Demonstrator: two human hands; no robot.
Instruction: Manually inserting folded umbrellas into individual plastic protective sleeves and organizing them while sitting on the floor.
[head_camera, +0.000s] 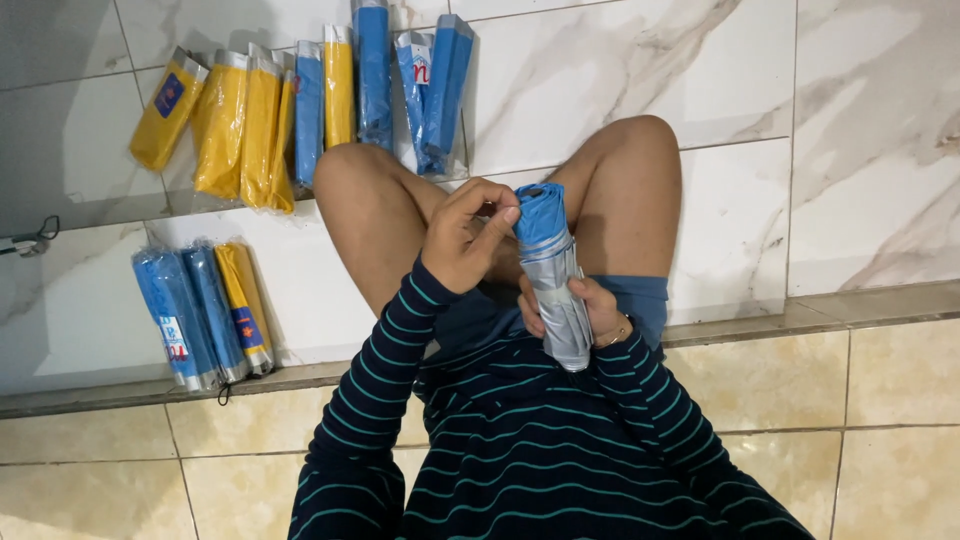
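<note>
— Seated on the marble floor (750, 120), knees up. Folded umbrella (552, 280) held upright between the knees, silver canopy showing below, blue sleeve (538, 215) pulled over the top end.

— Hands?

— Right hand (590, 312) wrapped around the lower half of the umbrella, fingers closed firmly on the silver folds. Left hand (465, 235) up at the top, thumb and fingertips pinched on the sleeve's edge, other fingers curled.

— Good way to work this step?

— Probably: keep the lower grip tight so the folds stay bunched, then ease the sleeve down evenly, shifting the pinch around the rim rather than tugging one side. Likely to snag on loose fabric otherwise. Turning the umbrella a little with the lower hand should help.

— Around it?

— Toward the far left corner of the floor, a row of wrapped umbrellas (300, 110) in clear plastic, yellow ones to the left, blue ones to the right, lying side by side and touching. Nearer, by the left edge just above the step, a smaller group (205, 310): two blue, one yellow. Well apart from the hands, both lots. Beige tiles (900, 400) on the lower level, nearest the camera.

— Anything unclear?

— Hard to tell how far down the sleeve reaches behind the fingers.
</note>
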